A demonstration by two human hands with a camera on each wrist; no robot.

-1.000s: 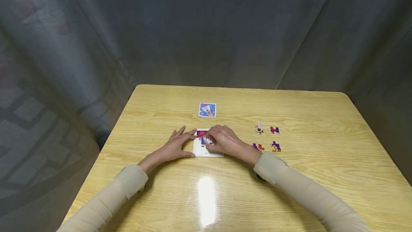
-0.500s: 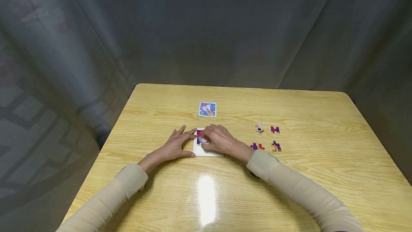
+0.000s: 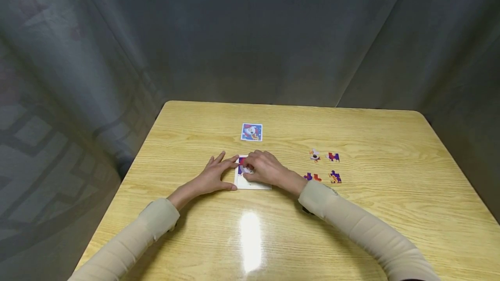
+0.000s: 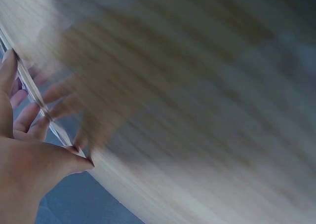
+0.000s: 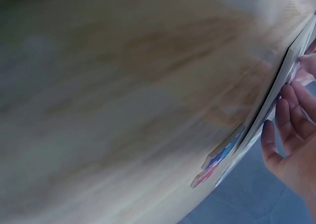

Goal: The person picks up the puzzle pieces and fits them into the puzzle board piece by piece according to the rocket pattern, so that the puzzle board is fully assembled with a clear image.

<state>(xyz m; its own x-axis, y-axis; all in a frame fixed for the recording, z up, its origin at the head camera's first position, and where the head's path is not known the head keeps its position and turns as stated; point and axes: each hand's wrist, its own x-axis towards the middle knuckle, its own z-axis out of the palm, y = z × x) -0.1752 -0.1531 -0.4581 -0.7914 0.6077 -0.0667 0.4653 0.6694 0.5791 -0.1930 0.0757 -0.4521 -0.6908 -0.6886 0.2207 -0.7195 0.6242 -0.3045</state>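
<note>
A white square puzzle tray [image 3: 259,185] lies in the middle of the table, with a red and purple part of a picture in its far left corner. My left hand [image 3: 212,177] is spread beside it, thumb tip at the near left corner and index finger at the far left one. The left wrist view shows that thumb [image 4: 74,162] low at the tray's edge. Over the tray, my right hand [image 3: 267,169] curls its thumb and index finger on a pale puzzle piece [image 3: 246,169], mostly hidden by the fingers. In the right wrist view the right hand's fingers [image 5: 291,113] are close above the tray [image 5: 271,98].
A small picture card [image 3: 251,132] of a white dog-like figure lies beyond the tray. To the right are several loose puzzle pieces [image 3: 333,157], some near the right sleeve [image 3: 324,196]. Grey curtains [image 3: 250,38] hang behind the wooden table [image 3: 375,142].
My right hand has shifted slightly left over the tray with the puzzle piece, which now sits against the left part of the picture. The left hand has stayed in place.
</note>
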